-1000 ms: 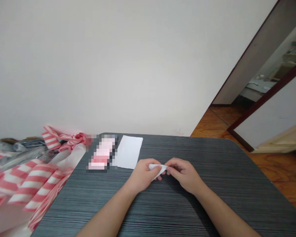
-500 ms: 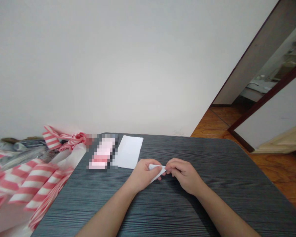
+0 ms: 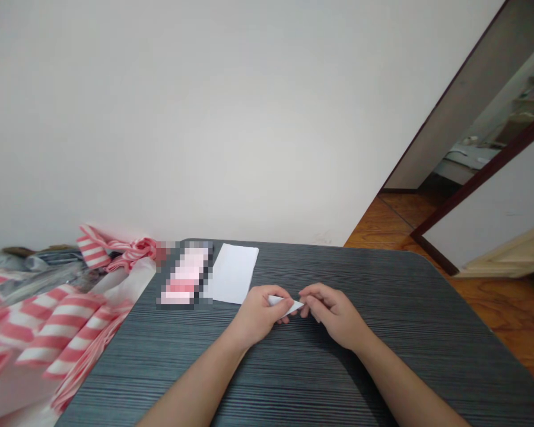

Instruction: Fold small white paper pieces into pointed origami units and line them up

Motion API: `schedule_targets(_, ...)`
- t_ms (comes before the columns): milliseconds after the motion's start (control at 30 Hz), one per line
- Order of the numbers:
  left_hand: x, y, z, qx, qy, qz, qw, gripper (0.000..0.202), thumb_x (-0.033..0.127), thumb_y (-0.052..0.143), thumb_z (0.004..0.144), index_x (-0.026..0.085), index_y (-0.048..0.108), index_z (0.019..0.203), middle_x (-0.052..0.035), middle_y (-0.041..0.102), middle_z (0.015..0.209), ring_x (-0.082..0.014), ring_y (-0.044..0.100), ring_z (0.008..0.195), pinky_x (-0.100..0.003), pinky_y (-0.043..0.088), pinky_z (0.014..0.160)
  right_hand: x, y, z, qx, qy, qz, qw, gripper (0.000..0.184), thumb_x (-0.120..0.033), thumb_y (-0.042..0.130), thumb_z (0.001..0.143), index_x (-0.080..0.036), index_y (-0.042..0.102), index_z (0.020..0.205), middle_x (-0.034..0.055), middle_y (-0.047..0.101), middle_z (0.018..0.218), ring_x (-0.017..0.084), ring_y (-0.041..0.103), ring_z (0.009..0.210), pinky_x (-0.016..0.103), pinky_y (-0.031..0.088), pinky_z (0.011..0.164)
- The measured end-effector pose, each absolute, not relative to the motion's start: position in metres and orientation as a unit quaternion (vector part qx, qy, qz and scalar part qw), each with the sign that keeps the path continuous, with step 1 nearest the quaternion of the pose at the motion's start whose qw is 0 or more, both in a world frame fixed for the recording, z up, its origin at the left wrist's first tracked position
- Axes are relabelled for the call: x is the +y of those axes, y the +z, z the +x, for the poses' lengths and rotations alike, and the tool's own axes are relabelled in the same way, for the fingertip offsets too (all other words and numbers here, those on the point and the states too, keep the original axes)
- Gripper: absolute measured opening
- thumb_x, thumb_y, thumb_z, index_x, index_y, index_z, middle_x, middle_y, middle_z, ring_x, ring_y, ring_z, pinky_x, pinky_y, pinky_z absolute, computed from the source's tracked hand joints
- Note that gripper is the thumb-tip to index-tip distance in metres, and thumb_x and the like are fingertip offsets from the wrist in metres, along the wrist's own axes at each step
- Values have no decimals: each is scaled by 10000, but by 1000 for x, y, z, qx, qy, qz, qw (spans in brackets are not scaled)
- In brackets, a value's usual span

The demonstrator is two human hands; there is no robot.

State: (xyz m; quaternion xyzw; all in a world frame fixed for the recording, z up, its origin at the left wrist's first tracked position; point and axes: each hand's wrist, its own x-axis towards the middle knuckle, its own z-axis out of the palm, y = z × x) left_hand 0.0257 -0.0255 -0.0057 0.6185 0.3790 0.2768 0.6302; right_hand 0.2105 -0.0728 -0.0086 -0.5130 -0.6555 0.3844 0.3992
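A small folded piece of white paper [image 3: 288,304] is held between both hands just above the dark striped table [image 3: 382,332]. My left hand [image 3: 258,317] is closed around its left part, thumb on top. My right hand [image 3: 331,314] pinches its pointed right tip with curled fingers. Most of the folded piece is hidden inside my left hand.
A flat white sheet of paper [image 3: 234,273] lies at the table's far edge, beside a blurred pink object [image 3: 184,279]. Red-and-white striped plastic bags [image 3: 48,320] are heaped off the table's left side. A doorway and wooden floor [image 3: 507,296] lie to the right.
The folded paper has been pressed flatter and narrower between the fingers. Both hands stay in nearly the same place.
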Motion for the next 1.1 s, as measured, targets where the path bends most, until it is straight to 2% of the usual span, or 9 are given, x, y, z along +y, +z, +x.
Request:
schedule_targets(167,-26,-4,25,378,272,640,611,233,339,540,781,128,638,771,-42,633,646,-125,570,567,-228,446,546,-71,-4,209,-681,375,-527,343,219,-201,460,873,-159,626,738,6,615,609,121,573,562,226,433,572)
schedule_targets(267,-26,-3,25,377,266,653,600,229,326,528,783,131,648,772,-45,639,649,-135,578,581,-231,441,548,-71,-3,207,-689,365,-533,329,215,-176,467,854,-161,603,688,-4,595,588,107,545,519,209,408,526)
schedule_targets(633,-26,2,23,393,248,685,561,278,365,504,804,143,665,759,-38,648,659,-144,572,611,-228,404,555,-71,-4,207,-720,297,-534,329,173,-152,481,829,-170,568,680,-17,569,619,114,515,581,218,379,569)
schedule_targets(933,-26,5,23,388,249,704,541,283,344,495,801,142,684,746,-40,656,692,-146,558,634,-227,400,566,-71,-1,204,-717,309,-533,325,191,-169,479,841,-170,570,674,-18,560,607,115,509,576,220,374,561)
schedule_targets(1100,-27,1,25,391,260,657,589,302,404,480,817,148,639,828,-36,641,665,-150,578,594,-229,413,532,-71,-4,210,-697,329,-542,335,167,-165,490,830,-169,568,682,-20,561,602,112,504,555,215,369,533)
